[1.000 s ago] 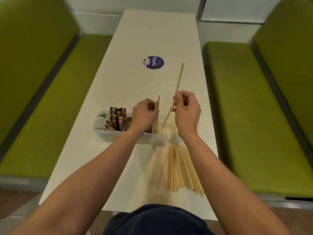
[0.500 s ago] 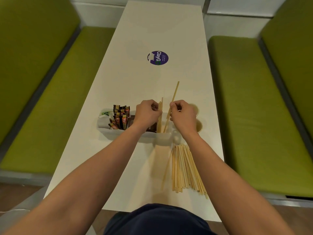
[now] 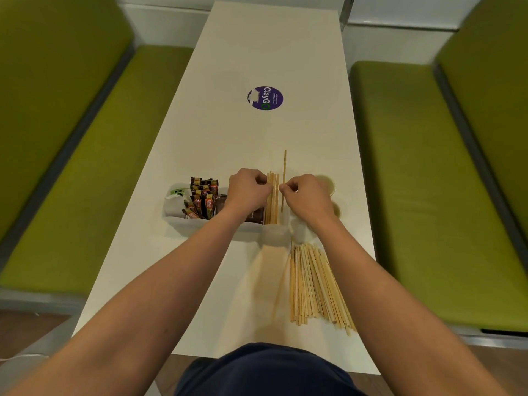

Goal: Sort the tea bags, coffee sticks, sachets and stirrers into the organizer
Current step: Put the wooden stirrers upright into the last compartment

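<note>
A white organizer (image 3: 183, 221) stands on the white table (image 3: 257, 52). It holds a green tea bag (image 3: 177, 192), brown and orange coffee sticks (image 3: 204, 200) and a dark brown sachet (image 3: 253, 217). Several wooden stirrers (image 3: 273, 200) stand upright in its right end, and my left hand (image 3: 247, 191) pinches them near their tops. My right hand (image 3: 307, 195) pinches a single stirrer (image 3: 284, 172), held upright just right of that bundle. A fan of loose stirrers (image 3: 313, 287) lies on the table near me.
A round purple sticker (image 3: 265, 98) sits mid-table beyond the organizer. Green padded benches (image 3: 71, 167) (image 3: 428, 181) flank the table on both sides. The near table edge is just above my lap.
My right hand has come down and left toward the organizer, turning the single stirrer from a slant to upright beside the standing bundle. My left hand stays on the bundle.
</note>
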Tool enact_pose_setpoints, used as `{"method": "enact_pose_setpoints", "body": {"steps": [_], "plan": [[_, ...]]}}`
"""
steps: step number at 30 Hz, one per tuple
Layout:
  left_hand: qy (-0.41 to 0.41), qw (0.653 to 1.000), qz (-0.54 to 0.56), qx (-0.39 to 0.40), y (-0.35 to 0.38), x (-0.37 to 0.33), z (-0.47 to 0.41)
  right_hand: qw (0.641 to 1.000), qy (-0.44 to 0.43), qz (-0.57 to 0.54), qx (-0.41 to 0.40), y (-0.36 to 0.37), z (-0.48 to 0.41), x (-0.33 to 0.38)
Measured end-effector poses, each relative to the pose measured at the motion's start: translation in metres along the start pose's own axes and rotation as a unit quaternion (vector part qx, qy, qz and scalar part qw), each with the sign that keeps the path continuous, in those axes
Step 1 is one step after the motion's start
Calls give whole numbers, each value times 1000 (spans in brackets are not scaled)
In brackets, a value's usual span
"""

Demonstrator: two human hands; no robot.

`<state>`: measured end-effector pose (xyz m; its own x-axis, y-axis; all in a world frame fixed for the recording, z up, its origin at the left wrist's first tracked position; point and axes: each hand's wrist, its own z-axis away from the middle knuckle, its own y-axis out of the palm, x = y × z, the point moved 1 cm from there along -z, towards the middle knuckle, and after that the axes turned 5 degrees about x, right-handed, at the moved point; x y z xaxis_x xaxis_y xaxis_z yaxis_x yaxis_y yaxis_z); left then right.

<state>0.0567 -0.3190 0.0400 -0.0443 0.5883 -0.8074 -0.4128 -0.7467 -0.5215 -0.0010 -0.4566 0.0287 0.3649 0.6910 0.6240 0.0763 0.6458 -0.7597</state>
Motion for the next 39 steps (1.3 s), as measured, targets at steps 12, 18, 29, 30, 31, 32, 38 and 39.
{"method": "enact_pose_setpoints", "body": {"steps": [12, 18, 29, 30, 31, 32, 38, 39], "plan": [[31, 994, -103, -11, -1, 4, 0, 990, -10, 143, -19, -1, 12, 11], [79, 991, -102, -46, -4, 4, 17, 992, -58, 86, -72, -25, 48, 5], [7, 989, -126, 80, 52, 42, 111, 989, 134, 57, -7, -31, 159, -109], [-12, 985, -149, 90, 58, 48, 113, 984, 156, 82, 25, -26, 164, -119], [-27, 981, -166, 97, 63, 52, 115, 980, 168, 93, 46, -22, 169, -125], [-38, 978, -178, 102, 67, 55, 117, 979, 175, 92, 53, -19, 173, -129], [-56, 972, -203, 104, 83, 54, 122, 982, 168, 83, 34, -9, 169, -123], [-58, 971, -206, 105, 86, 52, 123, 982, 167, 82, 28, -8, 167, -121]]}}
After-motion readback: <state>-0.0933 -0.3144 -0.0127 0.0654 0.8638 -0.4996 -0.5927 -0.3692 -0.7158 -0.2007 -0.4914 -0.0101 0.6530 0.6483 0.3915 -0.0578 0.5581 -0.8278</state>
